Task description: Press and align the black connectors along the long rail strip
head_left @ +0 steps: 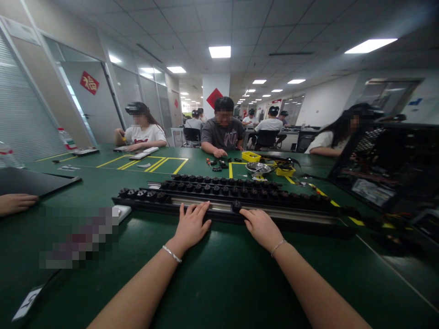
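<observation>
My left hand (194, 224) rests spread on the long black rail with a silvery channel (219, 207); my right hand (262, 227) touches one small black blocky piece (236, 206), pinch unclear; left of my hands, similar black pieces (141, 194) sit seated, the remaining channel bare

This looks like an open-plan office turned assembly workshop. Beneath the left hand (192, 227) and right hand (262, 227) spreads a long green worktable (219, 292) marked with yellow lines (231, 171), bearing black rails (291, 223). Beyond the hands, several people (222, 130) sit at tables under ceiling panel lights (220, 52); off past the left hand stand glazed partitions (130, 89) and a door (87, 107).
</observation>
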The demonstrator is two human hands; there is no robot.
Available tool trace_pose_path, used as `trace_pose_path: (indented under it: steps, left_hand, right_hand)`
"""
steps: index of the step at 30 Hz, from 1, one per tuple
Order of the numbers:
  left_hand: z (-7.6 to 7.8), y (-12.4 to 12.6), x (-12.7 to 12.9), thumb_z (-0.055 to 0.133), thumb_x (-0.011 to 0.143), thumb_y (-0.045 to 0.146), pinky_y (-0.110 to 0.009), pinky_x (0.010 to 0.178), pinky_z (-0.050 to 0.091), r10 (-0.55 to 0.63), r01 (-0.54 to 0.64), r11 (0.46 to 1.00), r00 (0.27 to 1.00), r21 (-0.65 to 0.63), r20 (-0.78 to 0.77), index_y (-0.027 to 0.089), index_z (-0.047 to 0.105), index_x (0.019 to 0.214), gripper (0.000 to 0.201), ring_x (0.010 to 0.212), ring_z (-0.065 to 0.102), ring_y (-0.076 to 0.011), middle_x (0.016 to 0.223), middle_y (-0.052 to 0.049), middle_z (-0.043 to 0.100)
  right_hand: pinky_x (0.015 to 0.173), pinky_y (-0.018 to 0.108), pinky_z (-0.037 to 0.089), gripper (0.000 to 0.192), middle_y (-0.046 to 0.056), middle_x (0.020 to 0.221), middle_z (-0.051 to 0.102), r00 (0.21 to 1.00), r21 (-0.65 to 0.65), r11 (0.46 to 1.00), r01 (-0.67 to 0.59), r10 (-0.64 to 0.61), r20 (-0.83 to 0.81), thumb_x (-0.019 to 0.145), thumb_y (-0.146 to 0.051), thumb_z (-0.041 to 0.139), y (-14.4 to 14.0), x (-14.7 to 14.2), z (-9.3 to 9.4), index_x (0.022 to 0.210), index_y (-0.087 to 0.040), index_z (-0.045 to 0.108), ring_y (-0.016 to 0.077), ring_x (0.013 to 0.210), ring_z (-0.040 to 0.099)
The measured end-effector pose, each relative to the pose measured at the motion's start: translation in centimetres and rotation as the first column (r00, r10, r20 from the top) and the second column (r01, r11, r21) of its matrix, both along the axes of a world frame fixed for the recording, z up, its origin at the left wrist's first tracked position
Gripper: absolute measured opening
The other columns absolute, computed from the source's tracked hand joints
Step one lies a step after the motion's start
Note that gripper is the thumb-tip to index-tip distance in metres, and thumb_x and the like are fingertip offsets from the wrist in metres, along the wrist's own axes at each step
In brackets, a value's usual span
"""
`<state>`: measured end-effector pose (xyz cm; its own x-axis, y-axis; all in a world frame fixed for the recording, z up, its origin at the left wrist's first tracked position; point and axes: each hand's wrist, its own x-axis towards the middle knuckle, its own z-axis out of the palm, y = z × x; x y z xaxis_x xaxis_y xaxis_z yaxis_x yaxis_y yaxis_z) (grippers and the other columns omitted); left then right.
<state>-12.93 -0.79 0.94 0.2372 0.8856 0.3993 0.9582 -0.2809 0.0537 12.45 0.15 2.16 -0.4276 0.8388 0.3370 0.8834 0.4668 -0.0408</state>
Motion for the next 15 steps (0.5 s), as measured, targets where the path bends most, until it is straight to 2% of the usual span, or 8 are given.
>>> trace_pose_path:
  steps: [15]
  left_hand:
    - [0.18, -0.18, -0.03, 0.040, 0.088, 0.041, -0.057, 0.109, 0.014, -0.009, 0.009, 1.000, 1.000, -0.002, 0.005, 0.030, 0.028, 0.141, 0.056, 0.121, 0.042, -0.0259, 0.136, -0.003, 0.050]
  right_hand:
    - [0.092, 0.034, 0.035, 0.032, 0.005, 0.104, 0.067, 0.999, 0.085, 0.996, 0.041, -0.040, -0.017, 0.086, -0.023, 0.045, -0.39, 0.40, -0.46, 0.115, -0.023, 0.059, 0.0175, 0.096, 0.057]
